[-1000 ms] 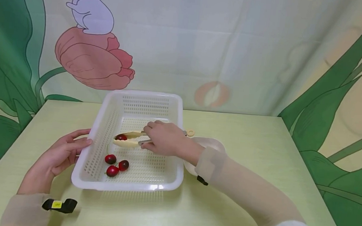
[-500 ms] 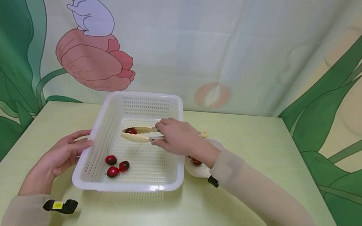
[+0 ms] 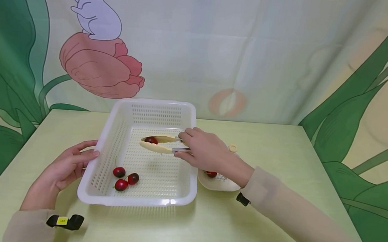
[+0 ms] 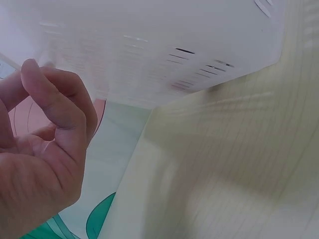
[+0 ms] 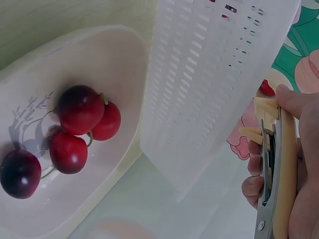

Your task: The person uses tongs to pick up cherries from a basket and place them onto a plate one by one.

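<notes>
A white perforated plastic basket (image 3: 133, 203) stands on the table, with my left hand (image 3: 61, 169) gripping its left rim. My right hand (image 3: 209, 149) holds metal tongs (image 3: 157, 147) with cream tips over the basket's inside. Between the tong tips sits a dark red cherry (image 3: 151, 140). Down in the near left part of the basket, several other cherries (image 3: 121, 185) lie close together. To the basket's right is a white dish (image 3: 221, 186), partly covered by my right hand and forearm. The right wrist view shows several cherries (image 5: 80, 110) with green stems in that dish.
The pale table (image 3: 280, 154) runs back to a cartoon-printed curtain (image 3: 270, 58) just behind the basket. The basket's right wall (image 5: 199, 74) rises between the tong tips and the dish.
My right hand has moved right with the tongs and the cherry between their tips, uncovering part of the dish. The left hand stays at the basket's rim.
</notes>
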`<state>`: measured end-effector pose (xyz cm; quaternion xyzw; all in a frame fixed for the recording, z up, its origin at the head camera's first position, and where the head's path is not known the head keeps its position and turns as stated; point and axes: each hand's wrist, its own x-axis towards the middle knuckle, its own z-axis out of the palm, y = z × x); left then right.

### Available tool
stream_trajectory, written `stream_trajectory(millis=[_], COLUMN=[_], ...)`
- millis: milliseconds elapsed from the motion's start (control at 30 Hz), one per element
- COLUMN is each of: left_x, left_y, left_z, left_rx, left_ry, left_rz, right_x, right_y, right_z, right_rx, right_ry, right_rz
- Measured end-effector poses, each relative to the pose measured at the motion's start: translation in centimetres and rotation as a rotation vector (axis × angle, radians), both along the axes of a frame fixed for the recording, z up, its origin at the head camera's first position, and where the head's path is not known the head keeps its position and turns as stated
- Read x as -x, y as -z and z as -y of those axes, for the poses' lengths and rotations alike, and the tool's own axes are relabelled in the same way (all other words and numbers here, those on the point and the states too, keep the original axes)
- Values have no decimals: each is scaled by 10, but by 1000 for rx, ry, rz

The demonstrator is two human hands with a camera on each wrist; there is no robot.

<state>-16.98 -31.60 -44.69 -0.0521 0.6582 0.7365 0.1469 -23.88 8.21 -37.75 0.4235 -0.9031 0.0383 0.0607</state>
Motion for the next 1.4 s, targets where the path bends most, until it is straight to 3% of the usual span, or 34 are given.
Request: stream_trajectory(millis=[333, 833, 1133, 1400], left_x=[0, -1, 0, 0], left_y=[0, 2, 1, 1], left_z=[-1, 0, 0, 0], left_rx=[-12, -24, -18, -17], left_ry=[1, 5, 0, -4], left_rz=[-2, -8, -4, -10], right_x=[-4, -5, -12, -17], right_y=[-3, -7, 4, 15], right_z=[-32, -74, -96, -114], right_rx=[116, 208, 249, 303], right_ry=[36, 156, 186, 271], right_rz=[-3, 17, 7, 14])
